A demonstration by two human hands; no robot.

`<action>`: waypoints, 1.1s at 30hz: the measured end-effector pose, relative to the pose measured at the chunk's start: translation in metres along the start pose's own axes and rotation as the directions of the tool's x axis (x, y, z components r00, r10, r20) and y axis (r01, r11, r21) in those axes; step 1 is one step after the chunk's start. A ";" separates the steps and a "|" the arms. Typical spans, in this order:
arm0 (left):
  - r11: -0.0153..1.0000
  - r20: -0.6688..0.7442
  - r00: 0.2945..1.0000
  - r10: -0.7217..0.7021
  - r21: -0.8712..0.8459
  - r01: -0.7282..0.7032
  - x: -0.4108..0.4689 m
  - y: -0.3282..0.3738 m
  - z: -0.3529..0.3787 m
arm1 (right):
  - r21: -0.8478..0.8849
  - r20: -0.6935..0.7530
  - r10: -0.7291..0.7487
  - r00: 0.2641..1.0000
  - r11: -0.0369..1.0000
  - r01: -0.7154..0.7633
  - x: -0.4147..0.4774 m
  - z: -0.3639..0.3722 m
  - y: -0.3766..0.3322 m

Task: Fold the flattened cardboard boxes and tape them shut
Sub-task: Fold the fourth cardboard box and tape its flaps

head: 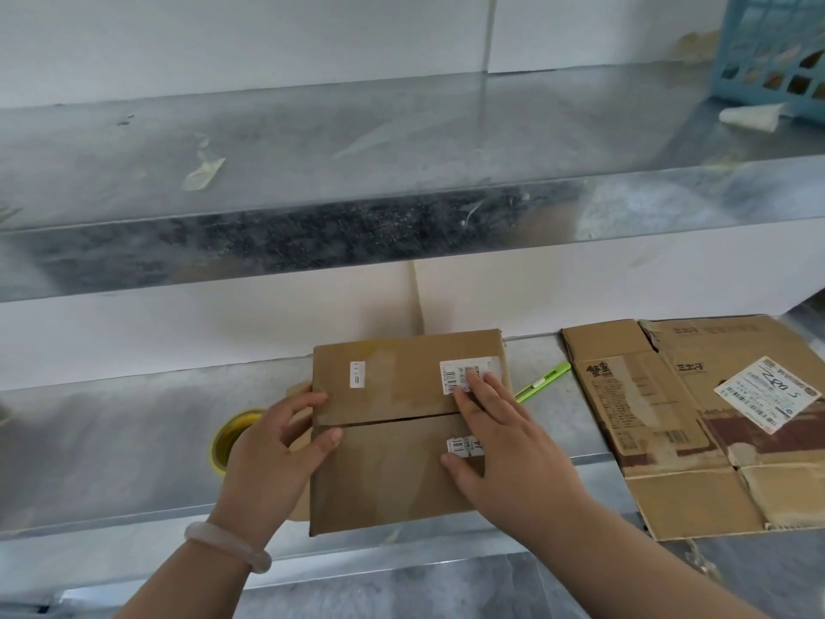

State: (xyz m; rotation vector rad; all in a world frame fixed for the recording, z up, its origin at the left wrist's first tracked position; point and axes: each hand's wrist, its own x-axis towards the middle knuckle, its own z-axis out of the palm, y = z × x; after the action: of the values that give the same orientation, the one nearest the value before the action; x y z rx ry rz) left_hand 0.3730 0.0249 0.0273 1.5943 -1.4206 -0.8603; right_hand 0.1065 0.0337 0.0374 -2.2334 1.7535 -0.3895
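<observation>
A brown cardboard box (393,466) stands on the metal shelf (134,431) with its two top flaps folded down and meeting at a seam. My right hand (504,440) lies flat on the flaps at the box's right side, fingers straight across the seam and over a white label. My left hand (277,449) is at the box's left edge, with fingertips and thumb touching the flap ends. A yellow roll of tape (230,435) sits just left of the box, partly hidden behind my left hand. Flattened cardboard boxes (696,422) lie on the shelf to the right.
A green utility knife (542,382) lies between the box and the flattened cardboard. Above is a second metal shelf (312,172) with tape scraps, and a blue plastic basket (772,51) at its far right. A white wall backs the lower shelf.
</observation>
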 end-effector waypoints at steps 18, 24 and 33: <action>0.980 -0.081 0.987 0.140 0.152 -0.126 -0.006 -0.020 0.020 | 0.311 -0.204 0.081 0.976 0.950 -0.013 -0.003 0.031 0.036; 0.972 -0.003 0.984 0.178 0.158 -0.175 -0.009 -0.030 0.024 | 0.495 -0.053 0.131 0.990 0.865 -0.088 -0.005 0.044 0.034; 0.988 0.006 0.994 0.111 0.111 -0.111 -0.029 -0.032 0.018 | 0.487 -0.059 0.218 0.974 0.858 -0.163 -0.026 0.042 0.028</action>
State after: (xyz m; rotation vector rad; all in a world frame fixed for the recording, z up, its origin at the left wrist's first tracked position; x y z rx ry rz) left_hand 0.3671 0.0525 -0.0098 1.5804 -1.5657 -0.7268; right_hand 0.0906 0.0543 -0.0128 -1.7003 1.6811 -0.8187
